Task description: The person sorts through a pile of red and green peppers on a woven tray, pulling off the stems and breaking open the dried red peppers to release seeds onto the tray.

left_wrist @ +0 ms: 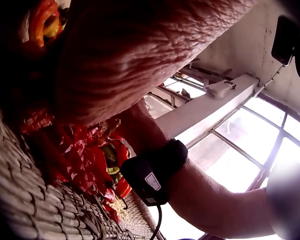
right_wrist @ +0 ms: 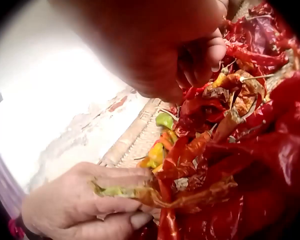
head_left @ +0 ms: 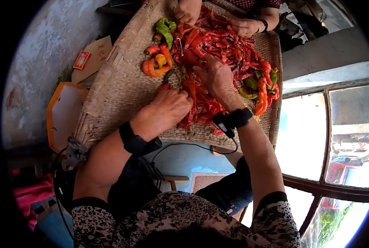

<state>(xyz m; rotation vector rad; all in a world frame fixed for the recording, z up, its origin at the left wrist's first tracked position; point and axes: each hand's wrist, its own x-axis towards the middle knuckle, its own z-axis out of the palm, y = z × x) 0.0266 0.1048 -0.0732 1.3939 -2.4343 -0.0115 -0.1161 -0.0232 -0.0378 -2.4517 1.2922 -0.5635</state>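
Note:
Red chili peppers [head_left: 207,109], many of them wrinkled and dried, are heaped on a woven tray [head_left: 114,97]. My left hand [head_left: 168,108] curls its fingers round a red chili pepper at the near left of the heap. In the right wrist view, a withered yellow-brown pepper [right_wrist: 190,196] crosses in front of that hand's fingers. Farther in, my right hand [head_left: 216,76] reaches over the heap with bent fingers. Its fingertips [right_wrist: 216,52] pinch a slim red chili pepper [right_wrist: 257,56]. My palm hides part of that grip.
Another person's hands [head_left: 245,27] work at the heap's far side. Green peppers [head_left: 165,31] and an orange pepper [head_left: 154,68] lie left; mixed peppers [head_left: 262,93] lie right. An orange-rimmed container [head_left: 52,118] and a red box [head_left: 82,60] stand left, a window [head_left: 302,132] right. A cable [head_left: 184,143] links my wrist bands.

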